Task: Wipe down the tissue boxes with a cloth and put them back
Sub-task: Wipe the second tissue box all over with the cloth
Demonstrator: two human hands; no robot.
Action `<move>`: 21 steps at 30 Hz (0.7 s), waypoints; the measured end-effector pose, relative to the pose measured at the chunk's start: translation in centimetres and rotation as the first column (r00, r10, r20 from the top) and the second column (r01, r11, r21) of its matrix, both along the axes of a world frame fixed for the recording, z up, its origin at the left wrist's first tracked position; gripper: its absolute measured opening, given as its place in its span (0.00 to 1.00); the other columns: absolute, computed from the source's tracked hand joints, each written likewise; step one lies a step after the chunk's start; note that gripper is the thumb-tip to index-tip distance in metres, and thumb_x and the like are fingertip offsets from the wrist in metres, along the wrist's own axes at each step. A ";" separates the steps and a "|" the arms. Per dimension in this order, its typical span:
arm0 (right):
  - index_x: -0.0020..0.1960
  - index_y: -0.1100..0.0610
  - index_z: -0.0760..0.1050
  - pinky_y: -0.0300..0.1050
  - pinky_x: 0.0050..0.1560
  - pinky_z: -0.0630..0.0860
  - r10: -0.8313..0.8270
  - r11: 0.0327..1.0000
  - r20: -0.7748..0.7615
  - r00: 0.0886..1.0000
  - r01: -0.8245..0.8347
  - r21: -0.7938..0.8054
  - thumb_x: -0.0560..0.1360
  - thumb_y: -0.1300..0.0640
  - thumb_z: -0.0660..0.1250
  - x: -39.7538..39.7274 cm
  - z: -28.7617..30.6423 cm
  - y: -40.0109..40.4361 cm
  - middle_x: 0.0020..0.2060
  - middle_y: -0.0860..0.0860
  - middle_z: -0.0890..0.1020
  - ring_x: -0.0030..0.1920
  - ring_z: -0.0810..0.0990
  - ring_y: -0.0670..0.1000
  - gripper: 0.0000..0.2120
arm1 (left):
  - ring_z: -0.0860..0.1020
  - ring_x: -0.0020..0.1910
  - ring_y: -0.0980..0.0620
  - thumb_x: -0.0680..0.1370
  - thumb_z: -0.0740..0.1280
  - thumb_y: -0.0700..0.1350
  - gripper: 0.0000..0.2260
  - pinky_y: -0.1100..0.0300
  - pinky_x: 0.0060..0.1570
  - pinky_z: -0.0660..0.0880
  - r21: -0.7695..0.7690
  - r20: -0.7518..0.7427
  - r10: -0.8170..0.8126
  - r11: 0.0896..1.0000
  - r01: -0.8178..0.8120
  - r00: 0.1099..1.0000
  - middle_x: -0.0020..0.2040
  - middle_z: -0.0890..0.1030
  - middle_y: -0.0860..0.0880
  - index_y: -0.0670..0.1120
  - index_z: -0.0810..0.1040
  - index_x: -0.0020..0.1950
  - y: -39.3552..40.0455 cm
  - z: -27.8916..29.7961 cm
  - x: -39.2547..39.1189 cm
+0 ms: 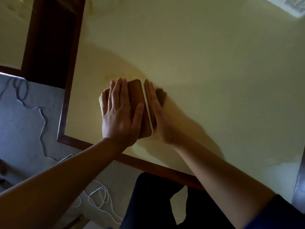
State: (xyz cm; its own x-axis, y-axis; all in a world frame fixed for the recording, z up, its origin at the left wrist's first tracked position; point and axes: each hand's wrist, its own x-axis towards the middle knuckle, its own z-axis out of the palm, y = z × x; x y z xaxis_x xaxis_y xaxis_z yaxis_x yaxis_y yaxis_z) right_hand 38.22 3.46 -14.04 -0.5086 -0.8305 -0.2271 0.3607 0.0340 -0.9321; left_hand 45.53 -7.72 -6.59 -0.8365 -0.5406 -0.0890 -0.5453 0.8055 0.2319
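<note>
A tissue box (137,96) with a brown wooden lid and a pale body stands on the cream table (206,63) near its front left corner. My left hand (120,111) lies flat on the lid with straight fingers. My right hand (158,111) presses a brown cloth (160,95) flat against the box's right side; most of the cloth is hidden under the palm. The lid's tissue slot is mostly covered by my left hand.
The table has a dark wooden rim (148,164) along its front and left edges. White and dark cables (99,195) lie on the grey floor at the left. A pale object (287,5) sits at the far right corner, blurred.
</note>
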 end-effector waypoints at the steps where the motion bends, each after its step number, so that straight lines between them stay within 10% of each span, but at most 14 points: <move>1: 0.85 0.50 0.44 0.41 0.83 0.45 -0.006 1.000 -0.007 1.000 0.006 0.008 0.89 0.50 0.44 -0.9 -0.2 -1.2 0.85 0.44 0.46 0.82 0.45 0.35 0.26 | 0.48 0.84 0.46 0.84 0.50 0.60 0.34 0.39 0.81 0.46 -0.001 -0.001 0.002 1.000 -0.002 1.000 0.85 0.54 0.46 0.45 0.49 0.85 0.1 0.0 0.0; 3: 0.85 0.55 0.46 0.32 0.79 0.43 -0.006 1.000 -0.024 1.000 0.006 0.026 0.87 0.47 0.44 -2.7 -0.2 -3.5 0.84 0.46 0.49 0.79 0.45 0.29 0.29 | 0.48 0.84 0.46 0.84 0.50 0.61 0.34 0.39 0.81 0.46 -0.009 -0.002 0.006 1.000 -0.006 1.000 0.85 0.54 0.46 0.44 0.50 0.85 0.1 0.1 0.0; 7: 0.86 0.57 0.46 0.52 0.85 0.43 -0.011 1.000 -0.049 0.999 0.012 0.019 0.84 0.40 0.45 -3.6 -0.1 -4.6 0.86 0.52 0.48 0.84 0.45 0.44 0.35 | 0.49 0.84 0.45 0.84 0.50 0.61 0.34 0.39 0.81 0.46 -0.015 0.005 0.006 1.000 -0.006 1.000 0.85 0.54 0.46 0.44 0.50 0.85 0.1 0.0 0.0; 21: 0.85 0.50 0.41 0.62 0.85 0.44 0.024 0.999 0.030 0.999 -0.023 -0.023 0.86 0.50 0.44 6.6 2.7 6.7 0.86 0.45 0.44 0.85 0.42 0.48 0.29 | 0.47 0.84 0.46 0.83 0.53 0.58 0.34 0.37 0.80 0.47 -0.011 -0.001 0.002 1.000 -0.002 1.000 0.85 0.54 0.46 0.45 0.49 0.85 -0.1 -0.1 0.1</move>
State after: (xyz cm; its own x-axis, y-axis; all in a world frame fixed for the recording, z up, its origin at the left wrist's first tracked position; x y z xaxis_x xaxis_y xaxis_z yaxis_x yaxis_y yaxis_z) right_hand 44.78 10.20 -11.29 -0.4823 -0.8472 -0.2228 0.3878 0.0216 -0.9215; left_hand 45.64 -7.85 -6.73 -0.8355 -0.5432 -0.0828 -0.5467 0.8069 0.2236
